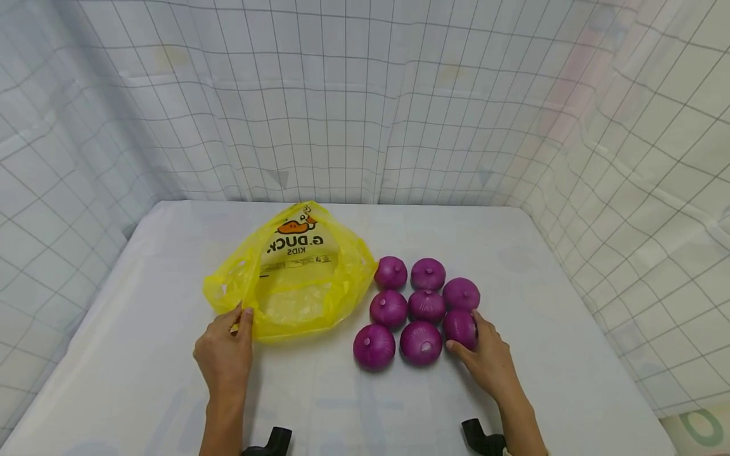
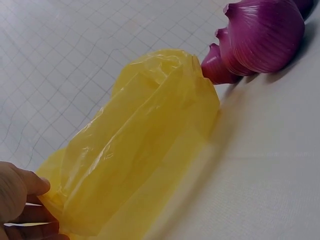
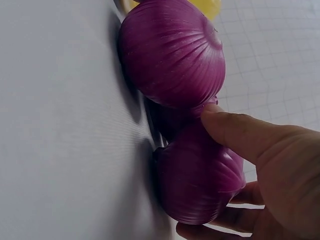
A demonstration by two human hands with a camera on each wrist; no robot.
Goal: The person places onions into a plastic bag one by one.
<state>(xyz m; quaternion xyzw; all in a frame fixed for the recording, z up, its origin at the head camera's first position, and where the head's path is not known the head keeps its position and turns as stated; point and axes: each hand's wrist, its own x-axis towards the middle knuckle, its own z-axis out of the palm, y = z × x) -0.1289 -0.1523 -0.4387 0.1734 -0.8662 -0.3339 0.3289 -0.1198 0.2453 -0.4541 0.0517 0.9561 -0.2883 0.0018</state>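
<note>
My left hand (image 1: 225, 348) pinches the near left edge of a yellow plastic bag (image 1: 296, 310), whose mouth gapes toward me. Printed on the bag are a duck and mirrored lettering. My right hand (image 1: 487, 358) grips a purple onion (image 1: 459, 329) at the near right of a cluster, thumb on one side and fingers round the other. In the right wrist view this onion (image 3: 197, 175) lies tilted, low over the white cloth. Beside it stands another onion (image 1: 421, 343). Several more onions (image 1: 389, 308) sit in rough rows between the bag and my right hand.
A white cloth covers the table (image 1: 319, 392). White curtains (image 1: 342, 114) with a grid pattern hang behind it and along both sides. Black devices (image 1: 276, 441) show near both wrists at the bottom edge. The bag's right corner meets the far left onion (image 1: 391, 273).
</note>
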